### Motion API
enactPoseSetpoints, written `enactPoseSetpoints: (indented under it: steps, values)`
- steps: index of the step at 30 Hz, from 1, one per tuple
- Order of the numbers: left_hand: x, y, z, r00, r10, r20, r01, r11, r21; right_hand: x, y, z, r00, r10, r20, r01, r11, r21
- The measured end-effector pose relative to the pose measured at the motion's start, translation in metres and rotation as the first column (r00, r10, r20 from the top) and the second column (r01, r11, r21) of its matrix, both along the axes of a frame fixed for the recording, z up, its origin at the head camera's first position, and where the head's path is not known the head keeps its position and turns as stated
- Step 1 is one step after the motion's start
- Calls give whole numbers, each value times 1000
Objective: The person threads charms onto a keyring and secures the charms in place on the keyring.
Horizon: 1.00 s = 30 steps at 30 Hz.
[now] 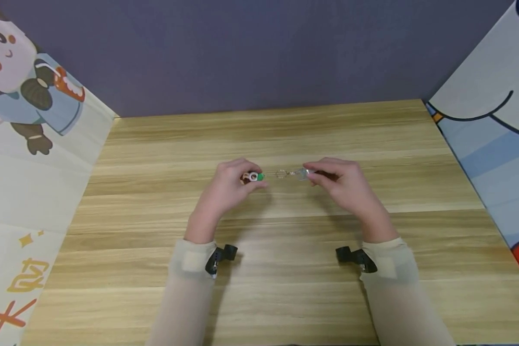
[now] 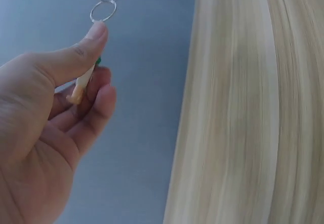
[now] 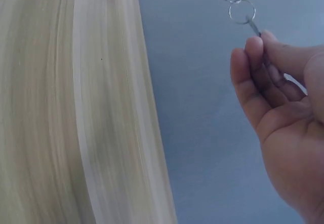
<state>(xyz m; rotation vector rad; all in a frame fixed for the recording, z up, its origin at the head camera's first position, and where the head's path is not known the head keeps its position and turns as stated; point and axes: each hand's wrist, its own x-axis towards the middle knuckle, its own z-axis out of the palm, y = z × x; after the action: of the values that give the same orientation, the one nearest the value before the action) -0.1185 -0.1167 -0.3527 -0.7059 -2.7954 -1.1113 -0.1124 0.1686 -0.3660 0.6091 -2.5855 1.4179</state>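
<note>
Two linked metal rings (image 1: 281, 174) stretch between the hands, above the wooden tabletop. My left hand (image 1: 227, 185) pinches a small charm (image 1: 253, 177) with white, green and brown-orange parts. In the left wrist view the charm (image 2: 83, 79) shows below the thumb, partly hidden by the fingers, and a ring (image 2: 103, 11) stands just beyond the thumb tip. My right hand (image 1: 346, 185) pinches a small clear, flat piece (image 1: 302, 173) between thumb and fingertips. In the right wrist view that piece (image 3: 253, 27) appears edge-on and joins a ring (image 3: 242, 11).
Below both hands lies a light wood-grain tabletop (image 1: 285, 288). A dark blue-grey panel (image 1: 259, 53) stands along its far edge. Printed side panels with cartoon figures flank it, one at the left (image 1: 34, 192) and one at the right (image 1: 480, 86). Each wrist wears a small black camera mount.
</note>
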Motion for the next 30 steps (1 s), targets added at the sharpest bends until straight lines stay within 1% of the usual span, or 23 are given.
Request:
enactPoseSetpoints:
  steps: [3,6,8,11,14,18,20,22,24,26,28,30]
  values:
    - [-1,-4,0,999,-45,-9,44,998,-35,0,3,2,999,27,40,-27,1000,8]
    - [-1,-7,0,996,-93,0,93,993,-75,0,5,5,998,50,50,-53,996,70]
    - [-1,-9,1,993,-114,22,115,989,-95,-1,6,5,997,68,32,-72,990,124]
    - [0,-10,2,991,-123,58,129,985,-111,-3,7,5,994,99,-36,-89,975,203]
    - [0,-10,3,990,-122,71,129,985,-114,-5,8,3,984,127,-123,-93,963,251]
    - [-1,-8,0,991,-116,67,124,984,-128,-7,10,-2,962,163,-221,-98,955,280]
    - [-2,-7,-2,992,-107,60,115,982,-152,-7,11,-5,951,179,-252,-103,951,290]
    - [-3,-6,-4,994,-100,44,107,975,-193,-8,11,-8,943,195,-271,-110,948,299]
    - [-4,-5,-8,995,-100,6,99,964,-247,-9,11,-12,939,209,-272,-123,945,303]
    - [-5,-5,-12,994,-107,-27,94,953,-287,-10,11,-18,942,218,-256,-137,944,299]
    - [-6,-6,-18,993,-112,-45,92,943,-320,-9,11,-22,957,208,-204,-144,946,291]
    - [-7,-7,-24,993,-111,-36,93,939,-330,-8,11,-26,971,192,-140,-148,950,276]
